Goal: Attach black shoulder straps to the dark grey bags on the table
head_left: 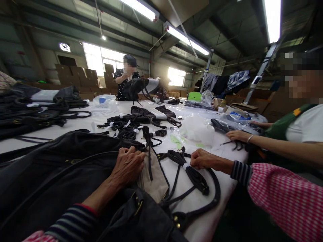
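Note:
My left hand point(127, 165) rests on a large black bag point(58, 171) near its beige lining point(153, 178), fingers curled and pressed onto the fabric. My right hand point(202, 159) is closed in a fist on a black strap bundle point(194, 173) that lies on the white table point(83, 126). The strap loops away toward the table's front edge. Thin black cords run between the two hands.
A person in a white and green top sits at the right, one hand point(238, 135) on black straps. Another person point(126, 79) stands at the far end holding a black bag. Piles of black bags point(30, 107), coiled straps point(126, 129) and clear plastic bags point(196, 129) cover the table.

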Demonstrator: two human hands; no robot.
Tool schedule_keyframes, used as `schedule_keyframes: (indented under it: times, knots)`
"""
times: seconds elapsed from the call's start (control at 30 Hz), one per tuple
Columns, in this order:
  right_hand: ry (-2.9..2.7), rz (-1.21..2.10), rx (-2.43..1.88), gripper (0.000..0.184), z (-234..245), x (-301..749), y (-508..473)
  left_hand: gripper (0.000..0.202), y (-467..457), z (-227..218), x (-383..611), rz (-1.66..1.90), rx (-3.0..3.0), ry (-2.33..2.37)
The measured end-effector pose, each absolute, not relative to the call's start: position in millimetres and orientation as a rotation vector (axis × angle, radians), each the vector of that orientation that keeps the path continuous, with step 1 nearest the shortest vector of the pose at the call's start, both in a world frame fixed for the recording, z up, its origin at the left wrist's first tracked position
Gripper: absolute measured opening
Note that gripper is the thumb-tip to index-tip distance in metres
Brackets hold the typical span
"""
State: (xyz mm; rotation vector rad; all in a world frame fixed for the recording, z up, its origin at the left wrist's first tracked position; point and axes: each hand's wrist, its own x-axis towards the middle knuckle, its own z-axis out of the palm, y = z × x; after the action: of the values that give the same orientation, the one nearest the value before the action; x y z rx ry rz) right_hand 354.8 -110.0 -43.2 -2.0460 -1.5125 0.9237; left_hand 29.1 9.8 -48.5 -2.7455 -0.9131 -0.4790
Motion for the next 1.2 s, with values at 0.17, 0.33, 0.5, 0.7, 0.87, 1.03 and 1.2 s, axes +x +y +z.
schedule_keyframes:
  times: [0.17, 0.33, 0.5, 0.7, 0.87, 1.03, 1.2]
  knots:
    - [-1.683, 0.628, -2.02, 0.012, -15.5, 371.2, -88.6, 0.013, 10.4, -52.1, 29.4, -0.487, -2.763, -0.909]
    - [-1.847, 0.51, -1.976, 0.007, -3.3, 366.6, -49.6, 0.013, 9.3, -49.8, 28.1, -0.473, -2.763, -0.915]
    - [-1.914, 0.586, -2.012, 0.007, -17.6, 343.6, -36.7, 0.012, 10.1, -51.2, 28.1, -0.481, -2.777, -0.922]
    - [-1.805, 0.488, -1.959, 0.01, -17.9, 330.8, -54.9, 0.009, 9.3, -52.2, 29.4, -0.476, -2.772, -0.932]
    - [-1.671, 0.928, -1.562, 0.019, -15.6, 302.6, -65.6, 0.007, 8.4, -52.1, 29.1, -0.486, -2.78, -0.923]
    - [-1.694, 0.994, -1.424, 0.018, -30.6, 269.6, -50.4, 0.007, 7.9, -52.5, 28.6, -0.492, -2.775, -0.931]
    - [-1.71, 0.862, -1.551, 0.01, -47.6, 267.1, -38.5, 0.006, 8.3, -55.4, 27.8, -0.497, -2.778, -0.927]
